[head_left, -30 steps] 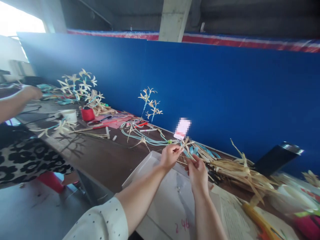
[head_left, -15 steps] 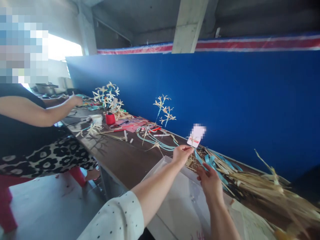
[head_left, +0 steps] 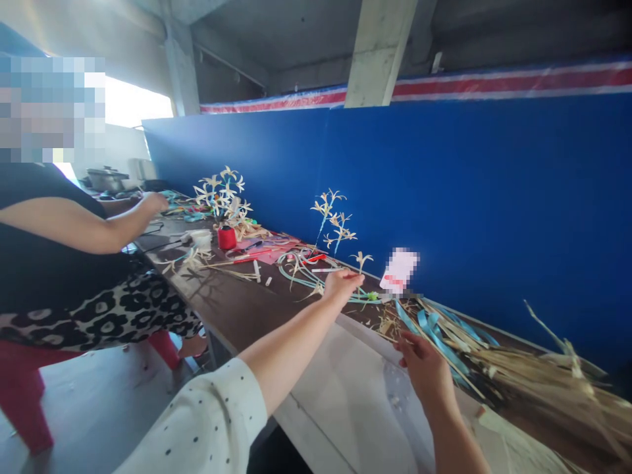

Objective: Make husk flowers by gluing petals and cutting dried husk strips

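Observation:
My left hand (head_left: 342,284) is stretched out over the brown table (head_left: 232,309), pinched on the stem of a small straw flower (head_left: 362,258) that stands up just above the fingers. My right hand (head_left: 423,363) hovers lower, near the white tray (head_left: 345,388), fingers loosely curled with nothing visible in them. It is close to blue ribbons (head_left: 430,326) and a heap of dry straw (head_left: 533,375). A small white card (head_left: 399,270) leans on the blue wall.
Another person in a black top sits at the left, one hand (head_left: 154,201) reaching over the far table end. Straw flower sprays (head_left: 223,191), a red pot (head_left: 227,237), a white cup (head_left: 201,237), pink paper and cords litter the table. The blue partition (head_left: 444,197) runs behind.
My left hand has moved away to the left and forward with the straw flower. My right hand has dropped and separated from it. The view has swung slightly left.

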Available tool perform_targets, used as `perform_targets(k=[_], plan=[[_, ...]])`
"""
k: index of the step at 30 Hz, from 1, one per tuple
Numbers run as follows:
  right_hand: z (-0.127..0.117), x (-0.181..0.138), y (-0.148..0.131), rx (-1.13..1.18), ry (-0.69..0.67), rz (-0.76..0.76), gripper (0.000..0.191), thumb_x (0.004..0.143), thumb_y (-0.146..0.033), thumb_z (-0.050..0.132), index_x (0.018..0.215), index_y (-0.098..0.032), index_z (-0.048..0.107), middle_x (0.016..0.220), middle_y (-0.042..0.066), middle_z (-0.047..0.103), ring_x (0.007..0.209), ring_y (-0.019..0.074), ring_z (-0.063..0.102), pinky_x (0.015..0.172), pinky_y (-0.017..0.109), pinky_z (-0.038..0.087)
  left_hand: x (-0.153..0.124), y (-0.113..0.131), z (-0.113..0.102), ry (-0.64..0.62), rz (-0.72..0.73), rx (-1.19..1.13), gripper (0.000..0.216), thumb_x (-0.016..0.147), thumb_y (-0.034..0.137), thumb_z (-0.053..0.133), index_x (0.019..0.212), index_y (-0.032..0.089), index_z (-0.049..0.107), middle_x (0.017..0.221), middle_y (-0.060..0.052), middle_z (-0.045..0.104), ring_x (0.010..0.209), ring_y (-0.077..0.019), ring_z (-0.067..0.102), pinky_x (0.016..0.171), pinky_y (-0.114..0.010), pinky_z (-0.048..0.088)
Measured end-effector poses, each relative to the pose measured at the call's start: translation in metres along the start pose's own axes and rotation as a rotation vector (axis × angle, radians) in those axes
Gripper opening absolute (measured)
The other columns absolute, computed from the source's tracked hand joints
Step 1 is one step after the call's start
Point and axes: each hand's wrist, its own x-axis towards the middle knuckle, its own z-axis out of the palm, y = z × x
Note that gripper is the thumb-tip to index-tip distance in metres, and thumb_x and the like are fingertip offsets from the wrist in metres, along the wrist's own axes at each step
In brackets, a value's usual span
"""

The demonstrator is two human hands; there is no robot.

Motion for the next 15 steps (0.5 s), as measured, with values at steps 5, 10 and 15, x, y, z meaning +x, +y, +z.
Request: perform_targets(k=[5, 10, 15], plan=[[0.0, -0.003, -0.005, -0.003, 0.0, -0.026, 0.038, 0.069, -0.042, 0.055, 0.095, -0.016, 0.064, 0.071, 0.005, 0.068, 0.047, 0.0155, 0.055, 0.041, 0.025, 0.039, 0.026, -0.002, -0.064, 0.091, 0.066, 0.291, 0.028, 0.064, 0.039, 0.066, 0.081, 0.017, 0.07, 0.07, -0.003, 0.067, 0.059, -0.0108, 0.056, 0.059, -0.023, 0.043], [0.001, -0.001, -0.001, 0.002, -0.041, -0.065, 0.042, 0.069, -0.045, 0.054, 0.096, -0.014, 0.063, 0.072, 0.005, 0.068, 0.05, 0.0152, 0.056, 0.049, 0.027, 0.045, 0.037, -0.018, -0.113, 0.187, 0.036, 0.65, 0.026, 0.064, 0.041, 0.064, 0.08, 0.02, 0.071, 0.068, 0.0, 0.066, 0.063, -0.0124, 0.058, 0.06, -0.022, 0.042], [0.003, 0.005, 0.013, 0.023, -0.063, -0.071, 0.042, 0.07, -0.047, 0.055, 0.096, -0.015, 0.063, 0.074, 0.006, 0.067, 0.052, 0.0161, 0.057, 0.05, 0.028, 0.047, 0.032, -0.037, -0.121, 0.09, -0.02, 0.843, 0.021, 0.063, 0.04, 0.065, 0.073, 0.022, 0.07, 0.072, 0.0, 0.067, 0.07, -0.0143, 0.06, 0.06, -0.022, 0.041]])
